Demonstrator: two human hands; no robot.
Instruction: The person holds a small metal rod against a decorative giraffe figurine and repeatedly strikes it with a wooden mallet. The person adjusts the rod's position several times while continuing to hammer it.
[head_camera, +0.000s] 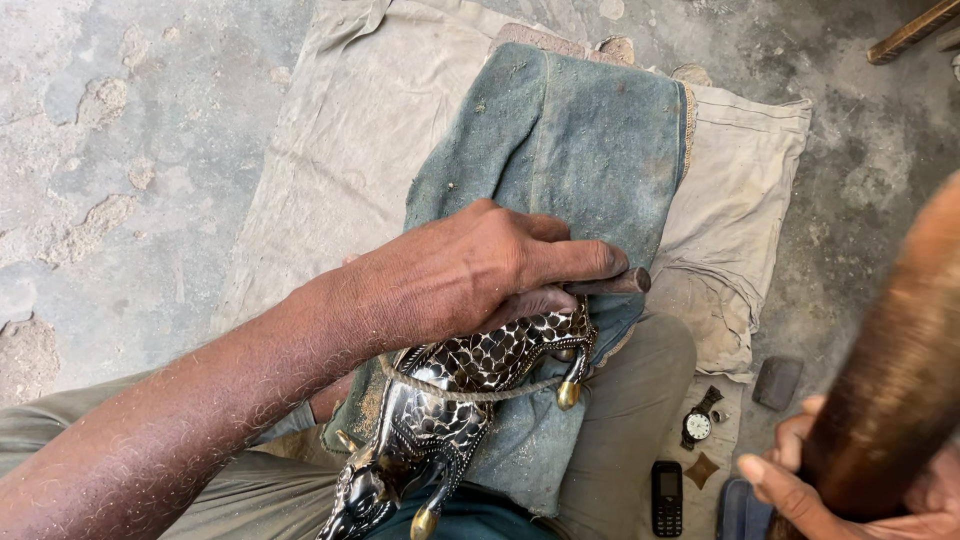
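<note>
My left hand (480, 270) presses down on a black-and-silver patterned animal figurine (450, 400) and grips a thin dark metal punch (615, 284) whose end pokes out past the fingers. The figurine lies on a blue-green cloth (570, 140) over my lap, with a cord (470, 393) looped around its body and brass tips on its legs. At the lower right my right hand (800, 480) is closed around a thick brown wooden mallet (890, 380), raised close to the camera and blurred.
A beige cloth (350, 150) covers the concrete floor (110, 160). On it near my knee lie a wristwatch (698, 422), a small black phone (666, 496), a dark flat block (777, 382) and a small brown piece (702, 469). A wooden stick (912, 32) lies top right.
</note>
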